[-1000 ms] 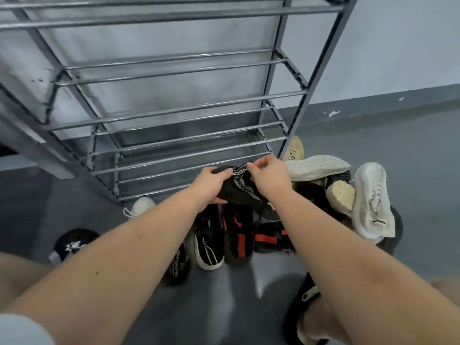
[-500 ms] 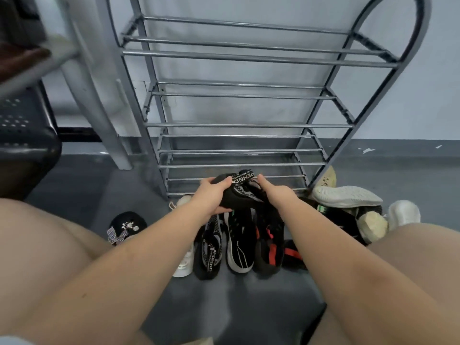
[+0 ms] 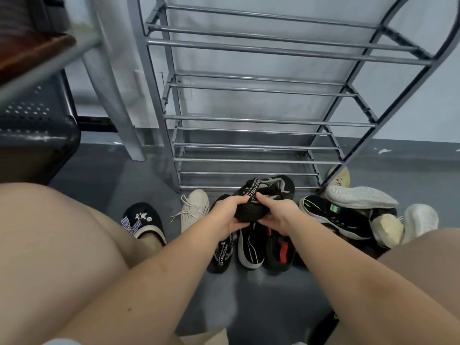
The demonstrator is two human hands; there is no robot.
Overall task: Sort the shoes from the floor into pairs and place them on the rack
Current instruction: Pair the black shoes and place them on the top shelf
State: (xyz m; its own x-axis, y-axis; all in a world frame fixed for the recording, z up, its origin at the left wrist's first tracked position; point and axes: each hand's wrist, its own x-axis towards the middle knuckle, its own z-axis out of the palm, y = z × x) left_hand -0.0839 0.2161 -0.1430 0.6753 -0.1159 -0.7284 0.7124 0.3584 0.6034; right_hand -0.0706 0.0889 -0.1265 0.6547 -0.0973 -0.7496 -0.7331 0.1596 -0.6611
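Hands (image 3: 254, 215) around black shoe (image 3: 267, 192)

Black knit shoe (image 3: 263, 197) lower, nearer the floor pile than before.

Only a couple bits are legible: the black shoe (image 3: 222, 253) on the floor says "PRORENG" in white down its side. The held shoe's (image 3: 266, 192) strap shows "RENG", the rest too small to read.
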